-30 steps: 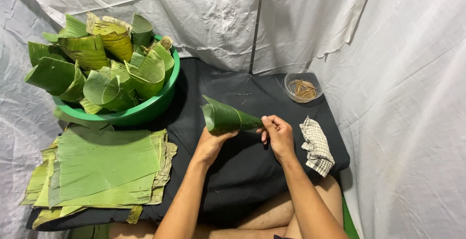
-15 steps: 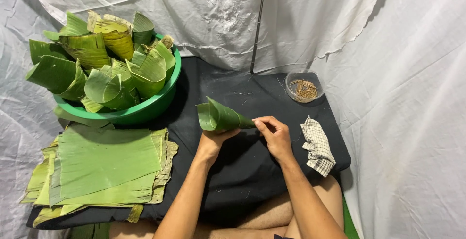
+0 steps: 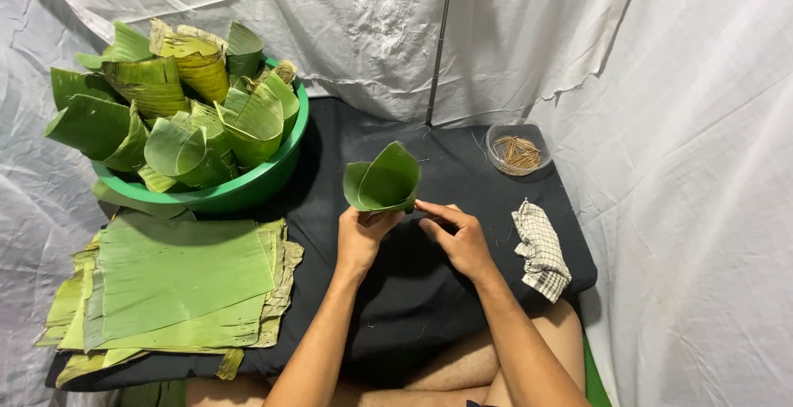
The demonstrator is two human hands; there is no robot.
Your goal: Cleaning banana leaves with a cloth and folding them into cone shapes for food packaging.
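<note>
My left hand (image 3: 363, 233) holds a green leaf cone (image 3: 384, 180) from below, its grip pinched around the pointed base, the cone's open mouth facing up and towards me. My right hand (image 3: 458, 233) touches the cone's lower right edge with its fingertips, thumb and forefinger pressed together there. The cone sits above the middle of the black bench (image 3: 396, 308). To the far left a green basin (image 3: 248, 188) is heaped with finished cones; near left lies a stack of flat leaves (image 3: 173, 279). Right of my hands lies a checked cloth (image 3: 541, 250), with a small bowl of sticks (image 3: 516, 149) beyond.
</note>
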